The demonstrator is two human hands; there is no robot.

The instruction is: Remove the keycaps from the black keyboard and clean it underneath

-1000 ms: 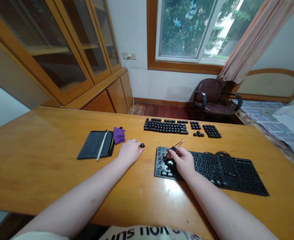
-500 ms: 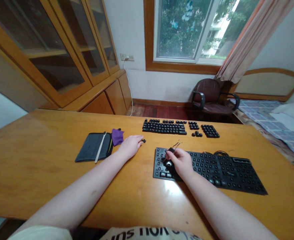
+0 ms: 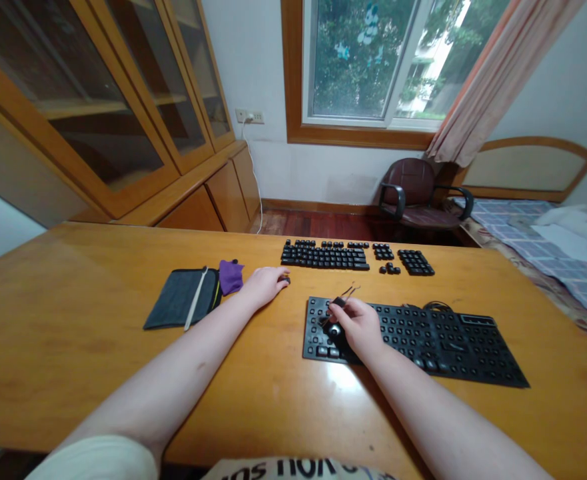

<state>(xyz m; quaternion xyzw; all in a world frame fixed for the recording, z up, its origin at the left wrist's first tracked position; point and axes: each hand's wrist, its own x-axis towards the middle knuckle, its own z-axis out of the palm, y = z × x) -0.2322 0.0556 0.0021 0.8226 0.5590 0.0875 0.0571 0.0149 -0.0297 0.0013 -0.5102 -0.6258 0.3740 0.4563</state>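
My left hand (image 3: 266, 285) rests on the desk near the laid-out keys. Its fingertips close around a small black keycap (image 3: 286, 280). My right hand (image 3: 360, 327) pinches a wire keycap puller (image 3: 340, 302) by its black middle, thin wires sticking out at both ends. Under that hand lies a black keyboard (image 3: 413, 340), most of its caps off and its bare switch posts showing; a few caps remain along the front row. My right hand and forearm hide part of it. Removed keycaps (image 3: 326, 257) are set out in keyboard order behind it.
A dark zip pouch (image 3: 170, 300) with a pale thin stick (image 3: 196, 300) across it lies on the left, beside a purple cloth (image 3: 231, 277). The keyboard's coiled cable (image 3: 438, 307) sits behind it. Past the wooden desk (image 3: 93, 333) stands an office chair (image 3: 413, 193).
The fingers of my left hand have closed in over the small keycap. My right hand stays over the keyboard with the puller. The whole view has shifted slightly.
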